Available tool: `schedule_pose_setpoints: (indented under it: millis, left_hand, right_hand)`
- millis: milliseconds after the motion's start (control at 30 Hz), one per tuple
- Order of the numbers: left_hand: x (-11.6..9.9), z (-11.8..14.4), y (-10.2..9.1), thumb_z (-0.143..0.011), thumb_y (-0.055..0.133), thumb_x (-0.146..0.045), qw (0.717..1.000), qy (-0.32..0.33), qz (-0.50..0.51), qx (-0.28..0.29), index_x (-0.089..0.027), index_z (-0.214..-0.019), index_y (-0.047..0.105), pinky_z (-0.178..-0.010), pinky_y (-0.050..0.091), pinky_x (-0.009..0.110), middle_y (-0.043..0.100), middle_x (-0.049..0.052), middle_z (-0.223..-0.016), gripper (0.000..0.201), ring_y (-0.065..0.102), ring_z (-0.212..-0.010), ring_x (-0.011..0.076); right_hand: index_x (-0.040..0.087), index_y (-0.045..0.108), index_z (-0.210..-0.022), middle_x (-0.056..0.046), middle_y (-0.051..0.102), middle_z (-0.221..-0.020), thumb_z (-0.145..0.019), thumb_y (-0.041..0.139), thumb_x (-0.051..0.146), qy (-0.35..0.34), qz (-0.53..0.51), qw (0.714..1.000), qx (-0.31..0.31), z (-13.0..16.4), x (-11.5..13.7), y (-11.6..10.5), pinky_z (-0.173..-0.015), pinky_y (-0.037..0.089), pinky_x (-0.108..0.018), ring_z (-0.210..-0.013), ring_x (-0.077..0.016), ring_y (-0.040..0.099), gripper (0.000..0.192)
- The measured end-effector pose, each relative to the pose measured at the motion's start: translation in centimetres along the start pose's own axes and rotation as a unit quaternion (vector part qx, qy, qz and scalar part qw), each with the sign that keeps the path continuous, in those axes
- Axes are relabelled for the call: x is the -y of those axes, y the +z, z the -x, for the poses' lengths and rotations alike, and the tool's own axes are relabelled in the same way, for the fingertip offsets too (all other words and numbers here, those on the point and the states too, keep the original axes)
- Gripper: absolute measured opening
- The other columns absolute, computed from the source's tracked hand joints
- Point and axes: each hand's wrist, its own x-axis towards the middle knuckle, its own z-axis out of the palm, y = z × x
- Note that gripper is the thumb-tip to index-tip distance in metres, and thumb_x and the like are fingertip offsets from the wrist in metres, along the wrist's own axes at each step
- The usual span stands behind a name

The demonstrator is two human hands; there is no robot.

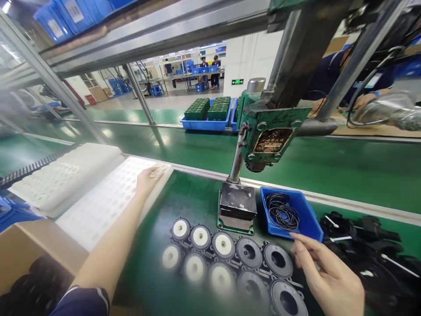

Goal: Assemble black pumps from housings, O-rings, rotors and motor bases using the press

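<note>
My left hand reaches to the far end of a white tray with rows of round pockets. Its fingers are closed around a white round part. Near me, black round housings lie in two rows on the green bench; several carry a white disc in the middle, while those at the right show a dark central hole. My right hand hovers beside the rightmost housings, just in front of a blue bin. Its thumb and fingertips are pinched together; whatever is between them is hidden.
A green press stands over a black metal block. The blue bin holds black rubber rings. Black plastic parts pile up at right; a cardboard box is at left. Across the belt are green boards and a co-worker's arm.
</note>
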Motion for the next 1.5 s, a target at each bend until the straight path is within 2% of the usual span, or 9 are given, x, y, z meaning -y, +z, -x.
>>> schedule_pose_setpoints:
  millis: [100, 200, 367, 467, 633, 700, 800, 1000, 1500]
  left_hand:
    - [-0.5, 0.6, -0.3, -0.074, 0.072, -0.053, 0.996, -0.027, 0.078, -0.02, -0.013, -0.109, 0.066, -0.079, 0.054, 0.034, 0.074, 0.01, -0.093, 0.053, 0.07, -0.086, 0.0239]
    - [-1.3, 0.7, -0.8, -0.078, 0.066, -0.058, 0.985, -0.045, 0.158, -0.048, -0.01, -0.116, 0.06, -0.068, 0.053, 0.029, 0.071, 0.009, -0.089, 0.06, 0.069, -0.075, 0.0184]
    - [-4.7, 1.3, -2.5, -0.063, 0.082, -0.054, 0.962, -0.05, 0.265, -0.035, -0.012, -0.113, 0.063, -0.058, 0.045, 0.022, 0.065, 0.0, -0.074, 0.068, 0.059, -0.06, 0.0097]
    - [-8.2, 3.7, -3.3, -0.059, 0.087, -0.048, 0.948, -0.051, 0.314, 0.023, -0.014, -0.109, 0.069, -0.058, 0.044, 0.021, 0.068, 0.001, -0.078, 0.063, 0.056, -0.06, 0.0075]
    - [-14.2, 11.3, -3.4, -0.064, 0.088, -0.037, 0.915, -0.1, 0.346, 0.185, -0.016, -0.106, 0.073, -0.059, 0.047, 0.022, 0.073, 0.007, -0.095, 0.049, 0.059, -0.062, 0.0086]
    - [-16.0, 14.2, -3.1, -0.068, 0.087, -0.036, 0.895, -0.128, 0.347, 0.249, -0.018, -0.107, 0.073, -0.056, 0.045, 0.02, 0.073, 0.007, -0.093, 0.045, 0.06, -0.061, 0.0085]
    - [-17.7, 17.3, -2.5, -0.07, 0.086, -0.037, 0.881, -0.141, 0.339, 0.299, -0.019, -0.107, 0.072, -0.053, 0.043, 0.019, 0.072, 0.004, -0.086, 0.043, 0.06, -0.058, 0.0085]
    - [-19.1, 19.8, -1.1, -0.073, 0.084, -0.039, 0.871, -0.129, 0.333, 0.336, -0.018, -0.106, 0.07, -0.056, 0.045, 0.021, 0.069, 0.002, -0.079, 0.042, 0.06, -0.059, 0.0097]
    - [-19.7, 21.1, -1.0, -0.076, 0.081, -0.04, 0.868, -0.12, 0.304, 0.374, -0.018, -0.106, 0.069, -0.058, 0.046, 0.022, 0.068, 0.002, -0.078, 0.039, 0.062, -0.06, 0.011]
  right_hand:
    - [0.025, 0.071, -0.104, -0.001, 0.075, -0.091, -0.094, 0.057, 0.045, -0.023, -0.005, 1.0, -0.006, -0.1, 0.5, -0.2, -0.063, 0.054, -0.023, -0.065, -0.0117, 0.069, 0.027]
    - [0.024, 0.071, -0.104, -0.001, 0.074, -0.085, -0.095, 0.057, 0.042, -0.05, -0.008, 0.999, -0.016, -0.2, 0.9, -0.3, -0.065, 0.053, -0.022, -0.062, -0.0109, 0.068, 0.024]
    - [0.022, 0.071, -0.104, -0.001, 0.074, -0.085, -0.095, 0.058, 0.038, -0.073, -0.019, 0.997, -0.026, -0.4, 0.8, -0.2, -0.064, 0.054, -0.021, -0.061, -0.0103, 0.067, 0.022]
    - [0.021, 0.071, -0.104, -0.001, 0.074, -0.087, -0.095, 0.058, 0.036, -0.069, -0.025, 0.997, -0.025, -0.4, 0.7, -0.1, -0.063, 0.054, -0.02, -0.061, -0.0097, 0.067, 0.021]
    - [0.021, 0.071, -0.103, -0.001, 0.074, -0.082, -0.094, 0.059, 0.031, -0.069, -0.036, 0.997, -0.027, -0.4, 1.3, 0.0, -0.063, 0.054, -0.022, -0.06, -0.0105, 0.066, 0.018]
    - [0.02, 0.071, -0.103, -0.001, 0.073, -0.082, -0.094, 0.059, 0.03, -0.067, -0.043, 0.997, -0.027, -0.4, 1.5, 0.0, -0.063, 0.054, -0.023, -0.06, -0.0109, 0.066, 0.018]
    - [0.02, 0.071, -0.102, -0.001, 0.072, -0.081, -0.094, 0.059, 0.029, -0.053, -0.055, 0.997, -0.028, -0.4, 1.6, 0.0, -0.062, 0.053, -0.024, -0.06, -0.011, 0.065, 0.017]
    - [0.019, 0.07, -0.103, -0.001, 0.07, -0.078, -0.094, 0.058, 0.027, -0.039, -0.078, 0.996, -0.024, -0.3, 1.7, 0.0, -0.06, 0.052, -0.025, -0.059, -0.0115, 0.063, 0.017]
    - [0.019, 0.07, -0.102, -0.002, 0.07, -0.078, -0.094, 0.058, 0.028, -0.023, -0.098, 0.995, -0.013, -0.1, 1.8, 0.1, -0.059, 0.051, -0.025, -0.058, -0.0116, 0.062, 0.017]
